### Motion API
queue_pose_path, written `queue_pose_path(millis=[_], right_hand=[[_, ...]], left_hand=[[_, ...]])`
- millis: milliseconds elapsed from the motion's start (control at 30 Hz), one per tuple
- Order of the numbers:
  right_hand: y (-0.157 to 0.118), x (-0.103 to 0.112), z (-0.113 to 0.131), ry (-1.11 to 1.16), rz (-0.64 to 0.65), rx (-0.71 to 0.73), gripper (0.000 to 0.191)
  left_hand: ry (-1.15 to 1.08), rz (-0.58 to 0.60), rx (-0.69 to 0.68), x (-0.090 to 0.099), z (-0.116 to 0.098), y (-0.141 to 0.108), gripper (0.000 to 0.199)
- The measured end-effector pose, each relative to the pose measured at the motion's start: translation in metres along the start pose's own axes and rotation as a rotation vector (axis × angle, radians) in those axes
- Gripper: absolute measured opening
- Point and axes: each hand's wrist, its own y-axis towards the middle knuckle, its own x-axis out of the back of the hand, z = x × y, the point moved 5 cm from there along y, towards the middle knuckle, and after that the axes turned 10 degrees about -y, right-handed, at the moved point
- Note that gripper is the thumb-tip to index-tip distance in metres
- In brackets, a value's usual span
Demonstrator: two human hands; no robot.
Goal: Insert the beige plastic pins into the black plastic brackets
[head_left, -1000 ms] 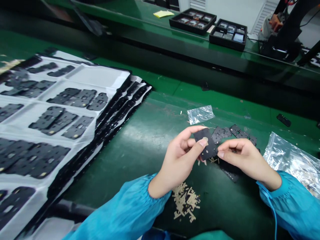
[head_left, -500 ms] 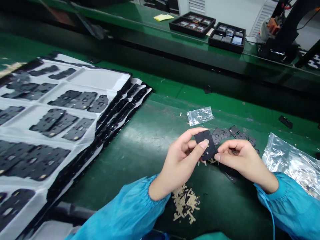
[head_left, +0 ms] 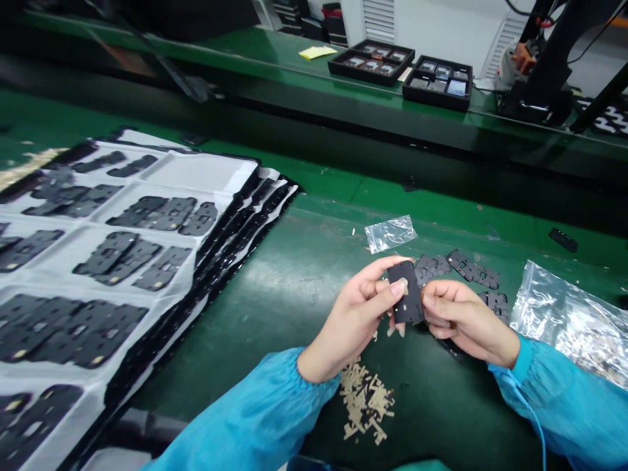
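My left hand (head_left: 366, 297) pinches a flat black plate (head_left: 405, 299) between thumb and fingers, the thumb lying across its face. At the plate's right edge, my right hand (head_left: 454, 313) has its thumb and index finger pressed together; whatever is between them is too small to make out. Behind the hands lie more black plates (head_left: 473, 269) on the green table. A heap of small beige pieces (head_left: 367, 402) sits below the hands, nearer to me. A few more beige bits show under my left fingers.
Stacked white-lined trays (head_left: 196, 171) of black plates fill the left side. A small clear bag (head_left: 391, 233) lies beyond the hands, a larger filled bag (head_left: 564, 320) at the right. Two black boxes (head_left: 436, 98) stand on the back shelf (head_left: 255, 55).
The black plate has turned to a more upright, narrower view. My right hand has shifted left against its edge, with its fingers curled in more. The camera view has moved slightly.
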Motion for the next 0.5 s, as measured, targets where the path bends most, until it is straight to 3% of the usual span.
queue_pose_path(millis=[267, 333, 500], right_hand=[[-0.005, 0.002, 0.019, -0.309, -0.089, 0.185, 0.044], [-0.009, 0.002, 0.023, -0.470, -0.162, 0.318, 0.038], [-0.027, -0.002, 0.030, -1.130, -0.430, 0.788, 0.025]], left_hand=[[-0.056, -0.002, 0.063, 0.002, 0.003, 0.003, 0.045], [-0.100, -0.011, 0.082, 0.001, 0.006, 0.003, 0.043], [-0.252, -0.086, 0.185, -0.003, 0.017, 0.000, 0.037]])
